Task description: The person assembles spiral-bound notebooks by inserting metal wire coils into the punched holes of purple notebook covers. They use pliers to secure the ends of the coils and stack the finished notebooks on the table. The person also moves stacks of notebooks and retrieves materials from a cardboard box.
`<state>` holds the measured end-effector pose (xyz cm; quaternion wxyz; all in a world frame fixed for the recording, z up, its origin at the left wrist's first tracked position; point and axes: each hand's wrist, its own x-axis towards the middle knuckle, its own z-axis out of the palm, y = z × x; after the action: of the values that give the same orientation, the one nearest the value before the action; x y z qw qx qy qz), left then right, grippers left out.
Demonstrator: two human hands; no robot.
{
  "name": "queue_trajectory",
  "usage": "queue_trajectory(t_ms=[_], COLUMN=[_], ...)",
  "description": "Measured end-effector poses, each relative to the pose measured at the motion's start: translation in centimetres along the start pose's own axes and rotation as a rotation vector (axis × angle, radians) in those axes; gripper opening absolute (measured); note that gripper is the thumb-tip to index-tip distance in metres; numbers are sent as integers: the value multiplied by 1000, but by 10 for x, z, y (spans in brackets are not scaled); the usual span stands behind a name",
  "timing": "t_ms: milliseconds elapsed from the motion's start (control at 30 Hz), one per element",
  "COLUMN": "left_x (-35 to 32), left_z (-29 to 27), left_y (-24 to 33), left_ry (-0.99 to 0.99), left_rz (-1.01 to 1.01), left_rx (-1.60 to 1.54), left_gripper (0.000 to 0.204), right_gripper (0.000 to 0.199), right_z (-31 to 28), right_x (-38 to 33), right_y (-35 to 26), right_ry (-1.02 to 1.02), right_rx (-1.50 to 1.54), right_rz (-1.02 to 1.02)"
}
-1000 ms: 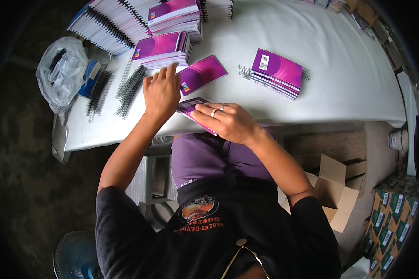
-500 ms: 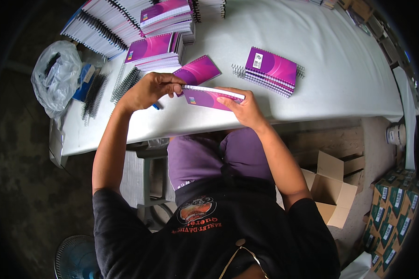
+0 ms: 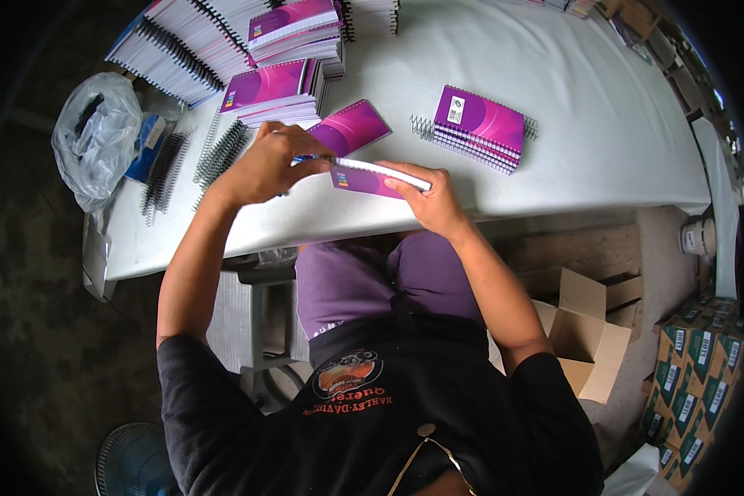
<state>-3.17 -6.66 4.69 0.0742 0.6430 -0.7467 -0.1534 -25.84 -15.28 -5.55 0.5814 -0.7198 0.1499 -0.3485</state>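
Note:
My right hand (image 3: 434,201) grips a small purple notebook (image 3: 360,180) by its right end, thumb on the cover, page edges turned up. At the notebook's left end, my left hand (image 3: 264,168) has its fingers closed around something thin with a bit of blue showing; its kind is mostly hidden. Behind the hands a purple notebook cover (image 3: 355,126) lies flat on the table. Farther right sits a stack of purple spiral notebooks (image 3: 484,120), with wire coils sticking out at both ends. Loose metallic coils (image 3: 221,155) lie left of my left hand.
Stacked purple notebooks (image 3: 264,89) and thick black-bound books (image 3: 182,58) crowd the white table's (image 3: 603,140) far left. Black coils (image 3: 165,169), a blue box (image 3: 146,149) and a clear plastic bag (image 3: 99,136) are at the left edge. An open carton (image 3: 583,339) stands below right.
My left hand has turned over at the notebook's left end, and blue now shows by its fingers. The right hand still holds the notebook, nearly in place.

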Motion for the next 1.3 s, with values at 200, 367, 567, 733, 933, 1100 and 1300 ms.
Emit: queue_trajectory(t_ms=[200,367,567,733,933,1100,1300], left_x=[-9,-46,-44,-24,-12,-18,-17], left_z=[47,132,160,123,110,131,136], left_y=[31,0,6,-6,21,25,-3], left_ry=[589,596,596,974,894,770,947], left_rz=[-17,247,258,201,467,267,172], left_rx=[493,625,201,281,317,314,301], left_gripper=[74,102,107,102,100,100,101], right_gripper=[32,33,43,39,37,39,37], right_z=[16,29,36,43,34,42,50], right_x=[-5,-15,-22,-20,-15,-17,-15], right_y=[-2,10,0,-3,3,-3,-5], right_ry=[88,109,49,46,78,6,-60], right_rx=[-127,-79,-186,-196,-193,-183,-147], right_rz=[-169,-189,-301,-413,-332,-320,-221])
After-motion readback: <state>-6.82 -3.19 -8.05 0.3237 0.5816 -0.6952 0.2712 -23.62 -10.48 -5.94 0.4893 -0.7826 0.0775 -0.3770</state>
